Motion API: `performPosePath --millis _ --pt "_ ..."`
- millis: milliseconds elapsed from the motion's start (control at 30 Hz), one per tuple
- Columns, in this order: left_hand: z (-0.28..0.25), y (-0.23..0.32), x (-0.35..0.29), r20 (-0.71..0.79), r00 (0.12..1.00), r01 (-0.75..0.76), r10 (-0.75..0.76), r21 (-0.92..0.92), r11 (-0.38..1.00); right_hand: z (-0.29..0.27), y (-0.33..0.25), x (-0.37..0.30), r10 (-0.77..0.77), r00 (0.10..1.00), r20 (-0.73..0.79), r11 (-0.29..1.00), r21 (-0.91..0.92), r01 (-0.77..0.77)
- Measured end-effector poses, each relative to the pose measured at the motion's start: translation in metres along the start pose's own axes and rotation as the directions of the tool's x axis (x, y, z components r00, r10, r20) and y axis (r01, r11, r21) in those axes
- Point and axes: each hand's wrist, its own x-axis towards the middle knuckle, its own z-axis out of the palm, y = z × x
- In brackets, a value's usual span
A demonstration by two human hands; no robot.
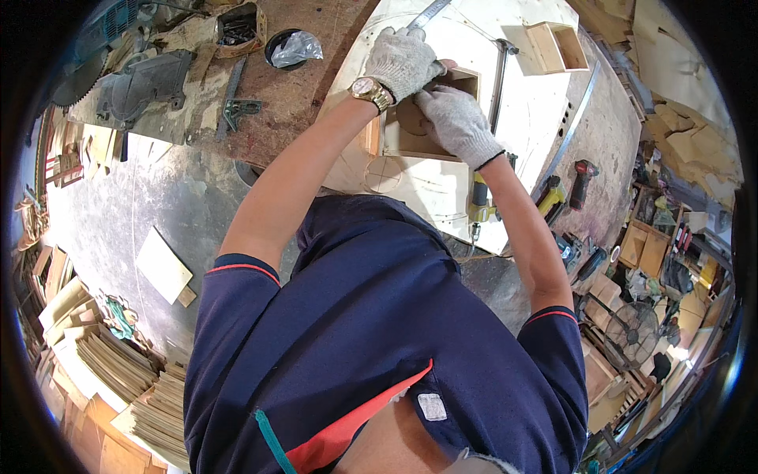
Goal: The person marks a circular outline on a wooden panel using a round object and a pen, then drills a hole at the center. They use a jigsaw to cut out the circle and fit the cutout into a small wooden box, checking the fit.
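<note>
An open wooden box (410,144) lies on a pale plywood sheet on the bench, with a round shape inside it. My left hand (401,62), gloved and with a gold watch at the wrist, is closed at the box's far left corner. Something small and brownish shows by its fingertips; its kind is unclear. My right hand (458,122), also gloved, closes over the right side of the box, fingers curled inward towards the left hand. Just beyond the left hand lies a metal ruler (430,13). A bar clamp (500,75) stretches along the right of the box.
A smaller wooden box (557,49) sits at the far right. Nearer are a yellow power tool (479,201), a yellow-green tool (553,196) and a red-black drill (583,183). On the left are a square (239,109), a bagged container (296,50) and a saw (142,88).
</note>
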Motion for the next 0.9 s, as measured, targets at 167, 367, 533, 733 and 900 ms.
performPosePath --millis 167,367,533,733,900 --pt "-0.008 0.005 0.002 0.037 0.999 0.029 -0.028 -0.022 0.999 0.024 0.002 -0.005 -0.142 0.968 -0.207 0.986 0.053 0.156" --pt "0.000 0.000 0.004 -0.002 1.000 0.006 -0.006 0.008 1.000 0.013 0.009 -0.010 -0.131 0.986 -0.104 0.910 0.381 0.161" --pt "0.002 -0.003 0.002 -0.054 0.998 -0.025 0.026 0.017 1.000 -0.020 0.011 -0.003 -0.075 0.985 0.158 0.902 0.431 0.000" --pt "0.008 -0.005 0.004 -0.134 0.988 -0.074 0.082 0.058 0.996 -0.030 0.024 0.008 -0.090 0.939 0.331 0.897 0.437 -0.069" --pt "0.009 -0.005 0.005 -0.089 0.994 -0.061 0.066 0.060 0.996 -0.036 0.028 0.019 -0.043 0.894 0.446 0.938 0.327 -0.118"
